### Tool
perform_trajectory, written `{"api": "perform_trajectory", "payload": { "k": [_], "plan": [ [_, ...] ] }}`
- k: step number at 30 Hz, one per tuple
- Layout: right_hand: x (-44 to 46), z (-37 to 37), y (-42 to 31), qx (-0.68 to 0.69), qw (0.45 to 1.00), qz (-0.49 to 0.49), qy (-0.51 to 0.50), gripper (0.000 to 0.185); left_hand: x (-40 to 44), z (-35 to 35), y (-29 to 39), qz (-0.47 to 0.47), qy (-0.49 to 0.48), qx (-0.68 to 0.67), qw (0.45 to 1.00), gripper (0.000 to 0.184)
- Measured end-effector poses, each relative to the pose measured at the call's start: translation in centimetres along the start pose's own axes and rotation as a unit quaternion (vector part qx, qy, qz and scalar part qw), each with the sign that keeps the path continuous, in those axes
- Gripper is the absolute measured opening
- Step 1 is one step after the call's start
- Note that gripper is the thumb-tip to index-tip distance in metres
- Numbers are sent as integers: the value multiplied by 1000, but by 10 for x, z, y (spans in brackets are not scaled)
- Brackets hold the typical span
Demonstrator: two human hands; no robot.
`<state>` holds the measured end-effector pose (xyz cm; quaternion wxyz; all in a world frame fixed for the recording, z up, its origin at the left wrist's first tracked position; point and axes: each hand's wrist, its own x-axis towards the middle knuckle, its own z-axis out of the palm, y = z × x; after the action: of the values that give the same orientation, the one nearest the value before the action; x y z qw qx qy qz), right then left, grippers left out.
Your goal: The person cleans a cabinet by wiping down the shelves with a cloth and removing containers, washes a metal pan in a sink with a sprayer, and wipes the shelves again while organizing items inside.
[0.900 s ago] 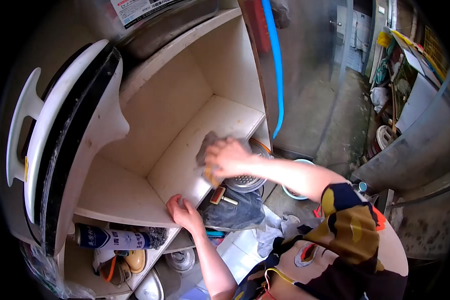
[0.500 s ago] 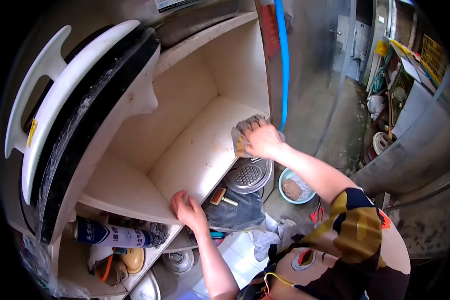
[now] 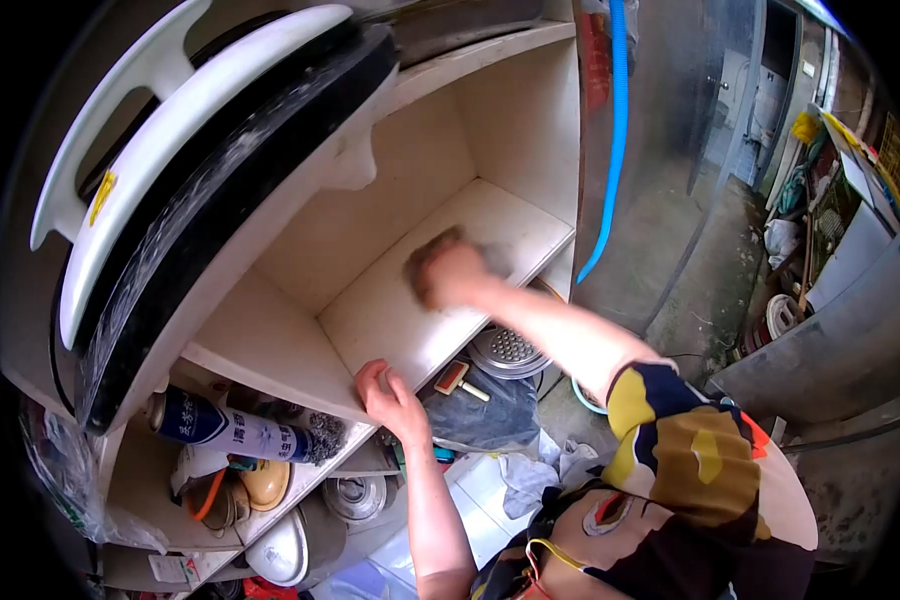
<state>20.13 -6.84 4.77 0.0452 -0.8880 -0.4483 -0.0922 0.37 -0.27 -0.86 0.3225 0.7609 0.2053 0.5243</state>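
My right hand point(image 3: 457, 274), smeared by motion, is closed on a grey-brown rag point(image 3: 430, 258) and presses it on the shelf board point(image 3: 395, 300) of a cream-coloured cabinet. The rag is near the middle of the board, toward the back wall. My left hand point(image 3: 392, 402) rests on the front corner of the same board, fingers loosely bent and apart, with nothing held.
A spray can point(image 3: 232, 428) and a steel-wool pad point(image 3: 325, 438) lie in the compartment below. A red-and-cream brush point(image 3: 460, 381) and a perforated metal disc point(image 3: 510, 350) sit under the board's front edge. A blue hose point(image 3: 615, 140) hangs at right.
My right hand has swept the rag from the board's right front end leftward and inward to its middle. My left hand stays at the front corner. The view has shifted slightly.
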Motion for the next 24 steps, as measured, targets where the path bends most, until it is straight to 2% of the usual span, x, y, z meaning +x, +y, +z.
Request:
{"api": "perform_trajectory", "payload": {
  "k": [2, 4, 6, 7, 9, 12, 14, 16, 17, 18, 20, 22, 24],
  "plan": [
    [-24, 0, -47, 89, 986, -140, -16, 35, -3, -4, 0, 13, -4, 24, 1000, 13],
    [-54, 13, -61, 121, 945, -254, 170, 33, -1, -3, 4, 19, -11, 28, 999, 10],
    [-58, 20, -35, 145, 942, -264, 151, 30, -3, -3, 5, 16, -1, 32, 999, 8],
    [-55, 18, -13, 116, 953, -233, 152, 29, -3, -3, 2, 22, 1, 43, 999, 8],
    [-37, 2, 39, 104, 992, -75, 13, 27, -3, -1, -1, 34, 14, 53, 998, 8],
    [4, 11, 114, -48, 991, 122, 27, 39, -2, 0, 2, 22, 14, 52, 998, 7],
    [31, 14, 117, -18, 991, 125, 43, 39, -2, 0, 0, 23, 13, 58, 998, 6],
    [58, 11, 87, -3, 993, 120, -23, 37, -3, 1, -1, 20, 17, 44, 999, 7],
    [70, 16, 63, -21, 997, 58, -47, 35, -2, 1, -2, 23, 16, 41, 999, 6],
    [80, 32, 30, -16, 999, 44, 16, 39, -2, 2, -2, 24, 22, 46, 998, 6],
    [73, 20, -37, 15, 997, -77, 19, 41, -4, 1, -3, 9, 20, 22, 1000, 6],
    [74, 24, -96, 50, 978, -201, -38, 37, -6, -1, 0, 10, 18, 27, 999, 6],
    [71, 16, -124, 74, 974, -209, -42, 38, -6, 0, -3, 10, 14, 27, 1000, 7]
  ]
}}
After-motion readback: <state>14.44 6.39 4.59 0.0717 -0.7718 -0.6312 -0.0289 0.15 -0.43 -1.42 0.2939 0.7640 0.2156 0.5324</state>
